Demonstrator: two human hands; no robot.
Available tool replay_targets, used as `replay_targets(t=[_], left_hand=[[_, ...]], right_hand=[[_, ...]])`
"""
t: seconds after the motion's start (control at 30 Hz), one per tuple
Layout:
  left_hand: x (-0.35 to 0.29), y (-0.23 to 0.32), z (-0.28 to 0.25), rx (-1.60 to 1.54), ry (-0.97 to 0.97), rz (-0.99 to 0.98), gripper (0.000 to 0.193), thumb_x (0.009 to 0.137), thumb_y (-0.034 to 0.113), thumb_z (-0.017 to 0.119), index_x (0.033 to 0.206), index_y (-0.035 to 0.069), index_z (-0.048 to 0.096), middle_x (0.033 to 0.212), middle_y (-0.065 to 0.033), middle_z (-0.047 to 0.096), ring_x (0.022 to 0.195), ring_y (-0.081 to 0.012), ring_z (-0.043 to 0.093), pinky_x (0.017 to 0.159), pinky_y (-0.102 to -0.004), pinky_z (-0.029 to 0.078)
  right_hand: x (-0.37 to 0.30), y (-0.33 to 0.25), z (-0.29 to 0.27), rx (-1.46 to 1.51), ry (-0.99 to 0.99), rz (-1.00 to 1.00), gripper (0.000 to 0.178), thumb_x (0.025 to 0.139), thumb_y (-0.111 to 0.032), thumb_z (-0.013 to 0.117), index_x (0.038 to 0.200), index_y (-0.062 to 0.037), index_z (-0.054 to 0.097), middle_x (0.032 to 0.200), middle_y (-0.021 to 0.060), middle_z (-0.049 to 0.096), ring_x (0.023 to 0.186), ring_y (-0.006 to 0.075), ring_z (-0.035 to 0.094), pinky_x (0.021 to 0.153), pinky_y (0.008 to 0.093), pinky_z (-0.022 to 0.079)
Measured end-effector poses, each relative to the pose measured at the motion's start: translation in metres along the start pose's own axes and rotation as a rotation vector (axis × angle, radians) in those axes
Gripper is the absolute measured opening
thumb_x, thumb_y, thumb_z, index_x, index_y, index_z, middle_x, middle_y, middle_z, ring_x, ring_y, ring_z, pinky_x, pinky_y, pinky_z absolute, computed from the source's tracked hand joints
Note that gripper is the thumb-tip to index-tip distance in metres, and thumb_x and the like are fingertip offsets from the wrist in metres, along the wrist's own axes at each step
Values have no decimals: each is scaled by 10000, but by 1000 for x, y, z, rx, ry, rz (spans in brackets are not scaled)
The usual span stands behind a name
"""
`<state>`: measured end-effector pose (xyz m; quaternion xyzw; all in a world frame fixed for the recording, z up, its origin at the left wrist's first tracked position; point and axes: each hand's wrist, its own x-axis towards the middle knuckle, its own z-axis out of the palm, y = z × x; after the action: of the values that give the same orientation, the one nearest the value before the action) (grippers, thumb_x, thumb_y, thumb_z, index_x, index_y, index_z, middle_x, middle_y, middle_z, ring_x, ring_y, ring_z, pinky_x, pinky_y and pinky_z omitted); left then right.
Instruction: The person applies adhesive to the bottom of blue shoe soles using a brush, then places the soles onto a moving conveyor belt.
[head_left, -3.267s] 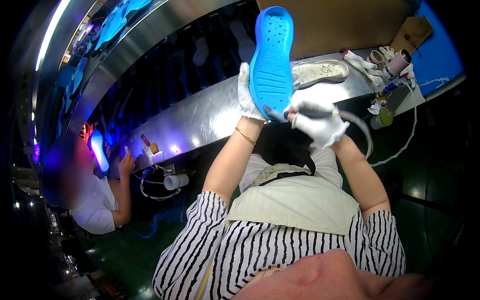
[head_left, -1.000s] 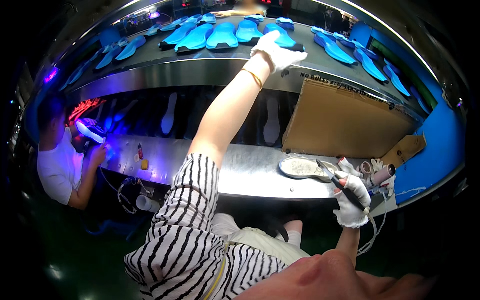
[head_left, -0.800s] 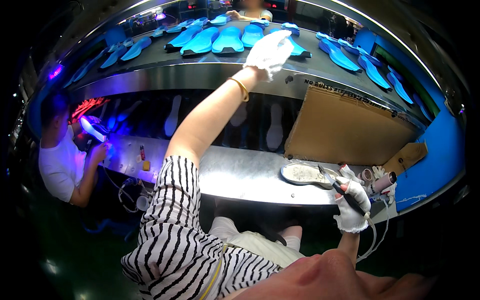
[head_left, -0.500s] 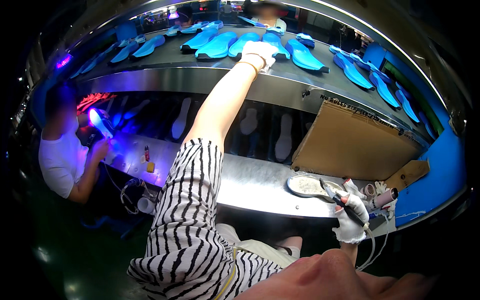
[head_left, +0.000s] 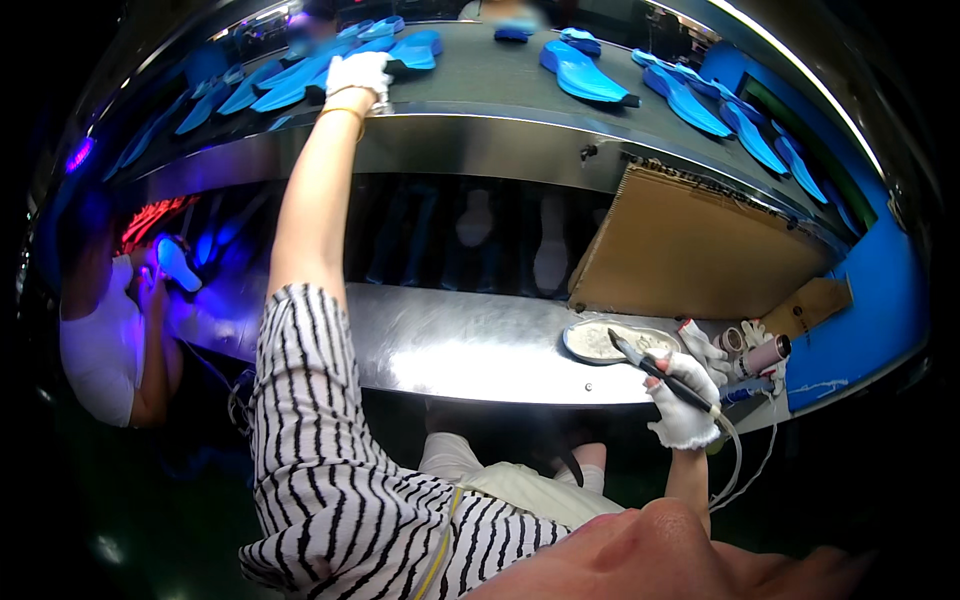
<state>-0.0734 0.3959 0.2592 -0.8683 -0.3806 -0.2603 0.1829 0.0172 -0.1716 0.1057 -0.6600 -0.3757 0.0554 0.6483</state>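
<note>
From the head camera, the left hand (head_left: 360, 75), in a white knit glove with a thin gold bangle at the wrist, is stretched far up and away from the body to the near edge of the upper conveyor belt (head_left: 480, 70), where its fingers rest curled on the heel end of a blue shoe sole (head_left: 395, 52); whether they actually pinch it cannot be told, since the glove hides the contact. That sole lies flat with its long axis running off to the right and away from the hand, one of many smooth, moulded blue soles (head_left: 585, 72) spread along the dull grey belt, so the left hand is by far the nearer one to it. The right hand (head_left: 682, 405), also gloved in white, hangs low at the front edge of the polished steel counter (head_left: 440, 345), fingers closed round a slim black pen-like tool (head_left: 655, 370) with a cable trailing from its tail; the tip points up-left toward a pale, gritty-looking oval sole (head_left: 615, 340) lying flat near the counter's right end. Behind it leans a brown cardboard sheet (head_left: 690, 245), matte and creased, with small rolls of tape (head_left: 760, 355) beside it. At the counter's far left another person in a white shirt (head_left: 95, 350) holds a sole under violet light
</note>
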Motion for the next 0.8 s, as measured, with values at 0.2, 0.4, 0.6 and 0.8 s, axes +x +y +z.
replay_targets(t=[0.2, 0.4, 0.6, 0.8], left_hand=[[-63, 47, -59, -707, 470, 59, 370, 793, 328, 654, 1049, 65, 606, 1045, -113, 623, 993, -283, 569, 898, -384, 418], [-115, 52, -130, -1267, 793, 76, 472, 936, 438, 362, 966, 15, 571, 1034, -173, 551, 890, -240, 547, 866, -354, 435], [-149, 88, -142, -2541, -377, 639, 475, 950, 417, 358, 635, 98, 514, 963, -149, 558, 806, -186, 452, 686, -280, 377], [-297, 191, 3, -2831, -1359, -329, 634, 838, 625, 401, 834, 38, 641, 1021, -171, 599, 966, -316, 568, 876, -454, 448]], right_hand=[[5, 26, 3, 109, 61, 137, 179, 736, 63, 667, 905, 25, 620, 802, 92, 659, 711, 118, 628, 652, 231, 512], [-9, 42, -17, 251, 151, 266, 184, 751, 48, 652, 923, 9, 597, 838, 88, 647, 745, 129, 620, 696, 253, 504], [-13, 52, -17, 269, 169, 300, 174, 781, -2, 641, 941, -2, 575, 859, 72, 629, 773, 123, 608, 724, 248, 489], [-19, 28, -8, 338, 132, 358, 153, 777, -15, 638, 917, -6, 576, 825, 56, 618, 740, 114, 602, 698, 244, 488]])
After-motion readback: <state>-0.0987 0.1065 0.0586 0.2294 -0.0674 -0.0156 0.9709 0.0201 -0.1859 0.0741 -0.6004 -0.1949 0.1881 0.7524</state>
